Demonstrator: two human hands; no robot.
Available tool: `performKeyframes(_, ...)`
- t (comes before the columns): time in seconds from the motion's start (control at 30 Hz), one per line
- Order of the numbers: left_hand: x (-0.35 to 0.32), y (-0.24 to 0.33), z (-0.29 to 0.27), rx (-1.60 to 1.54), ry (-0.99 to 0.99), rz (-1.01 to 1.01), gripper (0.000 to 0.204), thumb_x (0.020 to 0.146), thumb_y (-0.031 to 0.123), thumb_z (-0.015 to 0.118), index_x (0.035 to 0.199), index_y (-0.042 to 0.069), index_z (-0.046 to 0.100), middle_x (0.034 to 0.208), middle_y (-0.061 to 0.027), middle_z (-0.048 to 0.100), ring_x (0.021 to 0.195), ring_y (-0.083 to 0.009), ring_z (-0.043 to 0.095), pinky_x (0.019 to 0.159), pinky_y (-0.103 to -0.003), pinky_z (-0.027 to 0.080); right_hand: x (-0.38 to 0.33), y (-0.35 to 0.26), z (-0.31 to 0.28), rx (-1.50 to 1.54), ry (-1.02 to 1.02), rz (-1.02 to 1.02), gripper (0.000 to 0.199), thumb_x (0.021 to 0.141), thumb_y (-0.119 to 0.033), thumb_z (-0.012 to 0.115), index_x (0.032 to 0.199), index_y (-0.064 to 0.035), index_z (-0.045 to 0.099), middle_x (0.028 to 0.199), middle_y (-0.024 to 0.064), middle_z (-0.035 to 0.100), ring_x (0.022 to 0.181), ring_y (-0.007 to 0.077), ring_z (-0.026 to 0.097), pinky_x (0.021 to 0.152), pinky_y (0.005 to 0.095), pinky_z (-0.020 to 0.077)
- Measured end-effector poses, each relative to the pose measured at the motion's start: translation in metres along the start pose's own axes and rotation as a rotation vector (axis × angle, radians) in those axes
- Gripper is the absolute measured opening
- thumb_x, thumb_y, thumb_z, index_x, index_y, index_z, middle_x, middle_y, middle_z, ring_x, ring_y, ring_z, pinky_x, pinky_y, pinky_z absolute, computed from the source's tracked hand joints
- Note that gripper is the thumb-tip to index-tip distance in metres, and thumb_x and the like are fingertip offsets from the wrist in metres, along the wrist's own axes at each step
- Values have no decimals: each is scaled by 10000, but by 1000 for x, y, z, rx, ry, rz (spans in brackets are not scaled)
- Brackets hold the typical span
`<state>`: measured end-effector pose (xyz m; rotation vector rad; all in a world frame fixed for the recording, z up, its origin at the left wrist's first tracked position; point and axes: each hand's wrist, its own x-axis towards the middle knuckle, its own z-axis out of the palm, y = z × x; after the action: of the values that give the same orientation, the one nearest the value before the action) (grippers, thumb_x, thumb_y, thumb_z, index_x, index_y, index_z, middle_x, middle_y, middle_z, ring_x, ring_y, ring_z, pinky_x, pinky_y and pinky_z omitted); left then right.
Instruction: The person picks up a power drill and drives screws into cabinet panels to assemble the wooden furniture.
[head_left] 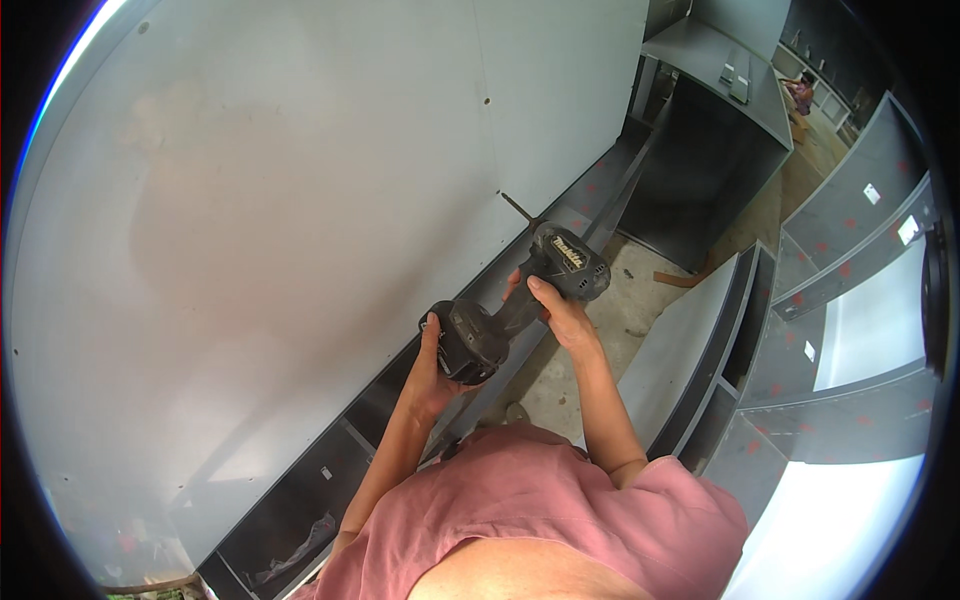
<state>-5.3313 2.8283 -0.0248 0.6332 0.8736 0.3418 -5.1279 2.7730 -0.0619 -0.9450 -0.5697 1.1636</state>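
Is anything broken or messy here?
Nothing looks broken. The right hand grips the drill while the left hand cups its battery end, bit against the big grey panel. One brown scrap lies loose on the concrete floor by the dark cabinet; that is the only stray bit.

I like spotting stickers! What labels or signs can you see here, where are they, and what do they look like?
Logo label: on the dark drill's side, small pale strip.
White stickers: rectangles on grey panels, right.
Red dot stickers: scattered on those grey panels.
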Motion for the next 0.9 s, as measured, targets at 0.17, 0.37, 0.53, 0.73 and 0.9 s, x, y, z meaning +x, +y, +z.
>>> performKeyframes(0.17, 4, 5, -4, 13, 35, 6, 711, 850, 714, 331, 1261, 161, 502, 1209, -84, 562, 1089, -272, 547, 853, -498, 454, 8, 4, 2, -24, -1, 1, 296, 832, -322, 636, 989, -70, 642, 863, 32, 660, 848, 124, 604, 718, 261, 453)
performKeyframes(0.37, 7, 10, -8, -11, 36, 13, 698, 853, 705, 338, 1259, 163, 507, 1214, -86, 558, 1095, -274, 542, 866, -509, 445, 14, 8, 5, -68, -14, -15, 369, 840, -367, 616, 1014, -43, 589, 870, 97, 638, 823, 160, 614, 710, 297, 507)
performKeyframes(0.53, 5, 12, -16, -8, 27, -2, 692, 855, 698, 343, 1253, 160, 516, 1219, -85, 557, 1103, -271, 539, 885, -500, 435, 9, 8, 13, -63, -25, -42, 374, 841, -373, 617, 1016, -43, 586, 880, 96, 633, 832, 161, 612, 719, 301, 509)
performKeyframes(0.73, 3, 7, -24, 15, 3, 9, 687, 864, 688, 331, 1254, 153, 515, 1212, -79, 563, 1092, -257, 547, 861, -478, 456, 4, 9, 19, -13, 10, 7, 312, 849, -350, 626, 1010, -82, 632, 895, 41, 658, 862, 137, 618, 688, 287, 484)
performKeyframes(0.9, 5, -7, -33, -6, 27, 7, 696, 857, 696, 337, 1257, 154, 511, 1194, -76, 574, 1082, -247, 553, 836, -457, 469, 1, 18, 15, 17, 35, 126, 308, 883, -279, 596, 1093, -56, 561, 963, 88, 618, 907, 178, 609, 742, 354, 531)
